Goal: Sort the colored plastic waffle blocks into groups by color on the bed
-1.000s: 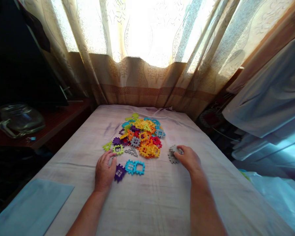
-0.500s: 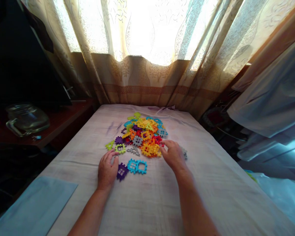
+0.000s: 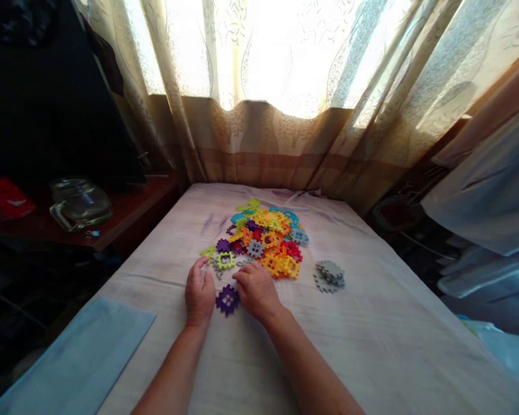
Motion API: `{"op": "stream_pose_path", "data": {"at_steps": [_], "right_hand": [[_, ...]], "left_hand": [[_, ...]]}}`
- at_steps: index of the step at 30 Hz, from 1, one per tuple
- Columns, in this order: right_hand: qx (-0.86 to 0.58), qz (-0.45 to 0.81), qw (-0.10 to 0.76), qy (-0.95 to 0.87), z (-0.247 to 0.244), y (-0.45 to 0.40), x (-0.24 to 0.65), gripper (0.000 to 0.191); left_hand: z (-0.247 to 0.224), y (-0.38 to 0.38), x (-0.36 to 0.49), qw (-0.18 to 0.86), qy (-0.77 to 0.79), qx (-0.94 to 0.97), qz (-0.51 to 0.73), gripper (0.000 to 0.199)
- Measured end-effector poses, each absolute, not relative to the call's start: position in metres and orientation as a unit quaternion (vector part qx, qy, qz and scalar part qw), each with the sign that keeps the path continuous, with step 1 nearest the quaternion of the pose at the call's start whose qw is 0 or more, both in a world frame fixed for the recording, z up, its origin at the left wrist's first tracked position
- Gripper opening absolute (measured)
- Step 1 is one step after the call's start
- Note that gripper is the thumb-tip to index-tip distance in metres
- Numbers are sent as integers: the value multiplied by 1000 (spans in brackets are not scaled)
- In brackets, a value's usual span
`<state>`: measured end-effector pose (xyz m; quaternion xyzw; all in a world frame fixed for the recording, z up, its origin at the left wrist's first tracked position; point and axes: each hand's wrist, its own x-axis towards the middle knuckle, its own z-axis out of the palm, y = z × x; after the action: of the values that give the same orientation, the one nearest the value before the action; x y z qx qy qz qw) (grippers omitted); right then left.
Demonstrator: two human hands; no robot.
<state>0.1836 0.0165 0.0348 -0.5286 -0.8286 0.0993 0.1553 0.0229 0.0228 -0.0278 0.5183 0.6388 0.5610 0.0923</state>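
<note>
My left hand (image 3: 200, 293) rests on the cloth with thumb and fingers apart, left of a purple square piece (image 3: 227, 300). Close on that piece's right side is my right hand (image 3: 258, 289), its fingers bent together; anything between them is hidden. Just above the hands lie a lime square frame (image 3: 225, 260) and a grey openwork piece (image 3: 217, 268). A mixed pile of yellow, orange, red, purple and blue pieces (image 3: 266, 233) lies beyond. To the right, several grey pieces (image 3: 330, 273) are stacked.
The cloth-covered surface (image 3: 363, 340) has a light blue sheet (image 3: 84, 351) at its left front. A glass jug (image 3: 81, 204) and a red item (image 3: 6, 199) stand on a dark red side table (image 3: 130, 207). Patterned curtains (image 3: 259, 138) hang behind.
My right hand has moved left from the pile's right edge to the purple piece. The two blue pieces are now out of sight. The grey stack, partly covered before, shows fully. The view has shifted.
</note>
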Motion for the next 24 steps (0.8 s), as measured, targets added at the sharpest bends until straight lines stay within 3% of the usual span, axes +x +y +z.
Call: {"op": "stream_pose_path", "data": {"at_steps": [5,18,24], "right_hand": [[-545,78,91,-830,36,35,165,29],[-538,55,107,-834,43,47,138,32],[-568,58,85,-817,43,43,140,23]], "left_hand": [[-28,24,22,101,640,513,563,34],[-30,26,21,95,645,518,555,33],[-28,25,22,105,644,507,562,33]]}}
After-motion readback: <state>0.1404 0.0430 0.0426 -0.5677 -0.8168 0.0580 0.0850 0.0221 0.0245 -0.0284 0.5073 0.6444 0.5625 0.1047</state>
